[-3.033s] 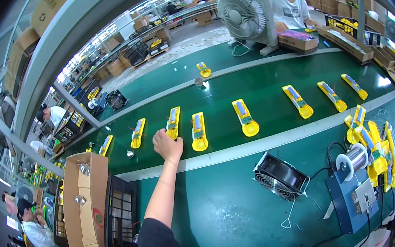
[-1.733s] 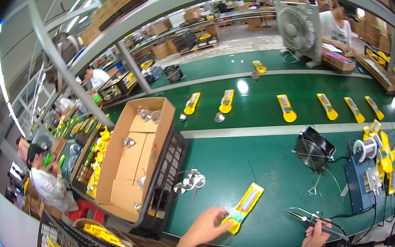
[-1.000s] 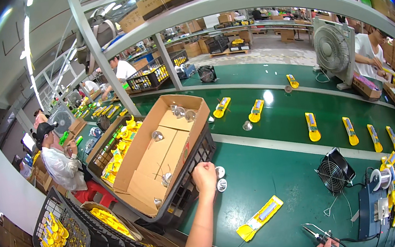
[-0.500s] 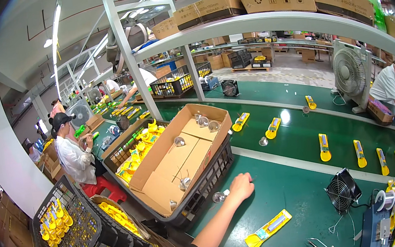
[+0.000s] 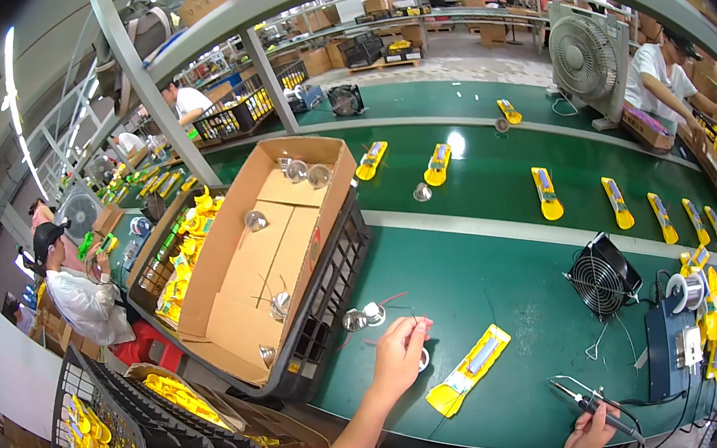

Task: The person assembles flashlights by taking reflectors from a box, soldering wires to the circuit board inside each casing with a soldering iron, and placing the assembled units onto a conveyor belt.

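Note:
My left hand (image 5: 400, 355) is closed in a pinch over the green bench, its fingertips on what looks like a thin dark wire (image 5: 413, 310). Just left of those fingers lie two small round lamp heads (image 5: 374, 313), with a red wire (image 5: 394, 297) sticking out. A small white ring-shaped part (image 5: 423, 359) shows partly behind the hand. Right of it lies a yellow flashlight casing (image 5: 470, 370) with a grey-blue cell inside. At the lower edge my right hand (image 5: 588, 434) is wrapped round a soldering iron (image 5: 597, 405), its tip pointing up and left.
A carton (image 5: 234, 266) with several lamp heads rests on a black crate at left. A small black fan (image 5: 603, 276), a solder spool (image 5: 686, 291) and a blue soldering station (image 5: 666, 352) stand at right. Yellow casings (image 5: 546, 193) line the green belt beyond. A co-worker (image 5: 81, 298) sits at left.
My right hand has come into view and taken hold of the soldering iron. My left hand has moved beside the lamp heads and pinches now. The whole view has shifted.

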`<action>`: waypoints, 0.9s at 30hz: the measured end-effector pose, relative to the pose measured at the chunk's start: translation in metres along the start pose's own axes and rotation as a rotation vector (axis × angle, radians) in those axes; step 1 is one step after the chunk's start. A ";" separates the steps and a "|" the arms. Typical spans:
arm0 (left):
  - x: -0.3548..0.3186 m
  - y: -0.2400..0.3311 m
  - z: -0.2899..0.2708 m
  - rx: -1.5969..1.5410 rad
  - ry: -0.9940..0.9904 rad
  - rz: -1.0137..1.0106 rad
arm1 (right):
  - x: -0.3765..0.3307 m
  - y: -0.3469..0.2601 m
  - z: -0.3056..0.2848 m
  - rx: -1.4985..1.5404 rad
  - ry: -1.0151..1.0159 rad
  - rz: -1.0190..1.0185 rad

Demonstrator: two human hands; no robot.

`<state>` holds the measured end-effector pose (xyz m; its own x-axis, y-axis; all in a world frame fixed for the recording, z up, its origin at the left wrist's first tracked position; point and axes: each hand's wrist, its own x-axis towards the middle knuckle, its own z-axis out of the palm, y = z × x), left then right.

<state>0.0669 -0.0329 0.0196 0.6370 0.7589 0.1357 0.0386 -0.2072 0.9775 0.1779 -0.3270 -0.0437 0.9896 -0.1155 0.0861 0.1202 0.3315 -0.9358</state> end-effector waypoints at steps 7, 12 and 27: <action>-0.041 0.023 -0.011 0.159 0.016 0.225 | 0.001 -0.006 -0.005 -0.002 -0.056 -0.002; -0.064 0.012 -0.015 0.082 -0.117 -0.042 | -0.003 -0.025 0.012 0.039 -0.278 -0.012; -0.053 0.010 -0.010 0.198 -0.296 -0.104 | -0.053 -0.027 0.072 -0.528 -0.565 -0.232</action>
<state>0.0262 -0.0693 0.0237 0.8158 0.5767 -0.0439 0.2446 -0.2752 0.9297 0.1277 -0.2627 0.0013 0.8518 0.4102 0.3260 0.4139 -0.1455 -0.8986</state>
